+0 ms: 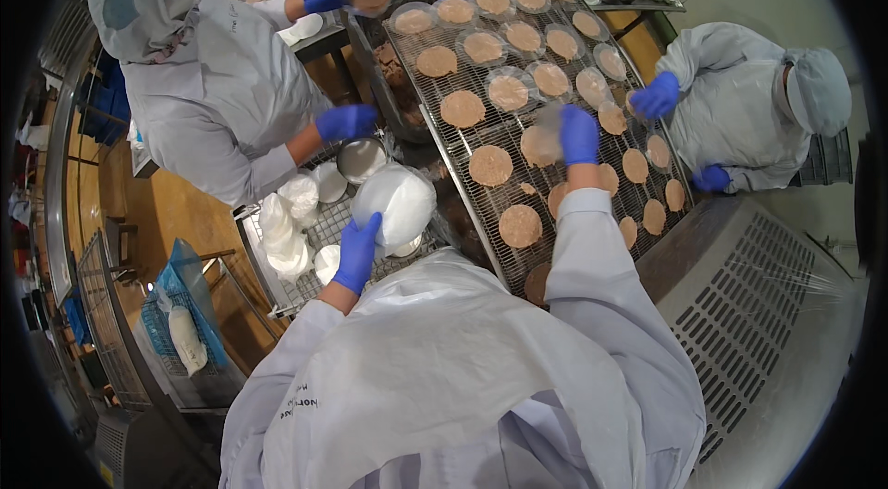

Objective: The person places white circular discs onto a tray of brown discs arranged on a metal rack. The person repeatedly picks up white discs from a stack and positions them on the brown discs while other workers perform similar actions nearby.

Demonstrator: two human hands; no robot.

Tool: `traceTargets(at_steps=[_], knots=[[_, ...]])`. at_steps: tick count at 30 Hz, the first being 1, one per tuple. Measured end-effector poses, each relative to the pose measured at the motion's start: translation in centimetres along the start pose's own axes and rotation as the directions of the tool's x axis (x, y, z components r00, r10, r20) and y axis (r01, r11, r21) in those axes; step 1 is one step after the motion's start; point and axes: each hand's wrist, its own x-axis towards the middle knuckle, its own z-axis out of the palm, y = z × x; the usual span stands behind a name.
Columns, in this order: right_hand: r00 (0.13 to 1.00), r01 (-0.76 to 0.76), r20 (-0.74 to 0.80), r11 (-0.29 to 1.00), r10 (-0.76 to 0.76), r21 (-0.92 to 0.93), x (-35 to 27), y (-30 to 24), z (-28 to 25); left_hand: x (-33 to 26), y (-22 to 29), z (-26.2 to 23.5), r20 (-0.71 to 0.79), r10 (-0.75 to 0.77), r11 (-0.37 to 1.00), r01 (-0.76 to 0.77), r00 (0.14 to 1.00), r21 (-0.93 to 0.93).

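My left hand [356, 253], in a blue glove, is closed on a stack of round white film sheets [400, 204] left of the conveyor. Over the wire mesh conveyor [444, 139] reaches my gloved right hand [580, 137], its fingers pointing down. A thin translucent sheet [549, 126], blurred by motion, hangs from those fingers above a flat round meat patty [536, 148]. Several bare patties lie nearer me, such as this patty [520, 226]. Farther off, several patties rest with clear round sheets, among them a covered patty [509, 89].
A wire rack [268, 278] with white sheet stacks [282, 235] and round metal tins [361, 159] stands at left. Co-workers flank the conveyor; a co-worker's hand [655, 97] reaches in from the right, another hand [346, 123] from the left. A slotted metal housing [740, 304] borders the right.
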Motion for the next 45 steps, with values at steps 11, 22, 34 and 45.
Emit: traceTargets(at_steps=[11, 22, 34, 45], knots=[[0.979, 0.015, 0.197, 0.989, -0.044, 0.147, -0.4, -0.8, 6.1, 0.6, 1.5, 1.1, 0.102, -0.058, 0.997, 0.052, 0.993, 0.056], [0.795, 0.083, 0.456, 0.816, -0.401, 0.572, -7.8, -18.7, 2.2, -0.5, 4.1, 2.4, 0.064, 0.072, 0.992, -0.078, 0.995, 0.103], [0.934, -0.288, -0.189, 0.952, 0.302, 0.102, 0.6, 7.3, 4.1, -2.0, 2.1, -0.2, 0.093, 0.001, 0.998, -0.007, 0.996, 0.062], [0.901, 0.066, 0.253, 0.688, -0.352, 0.723, -7.8, -19.2, 2.4, 0.8, 4.0, 2.9, 0.088, 0.121, 0.992, -0.123, 0.989, 0.017]])
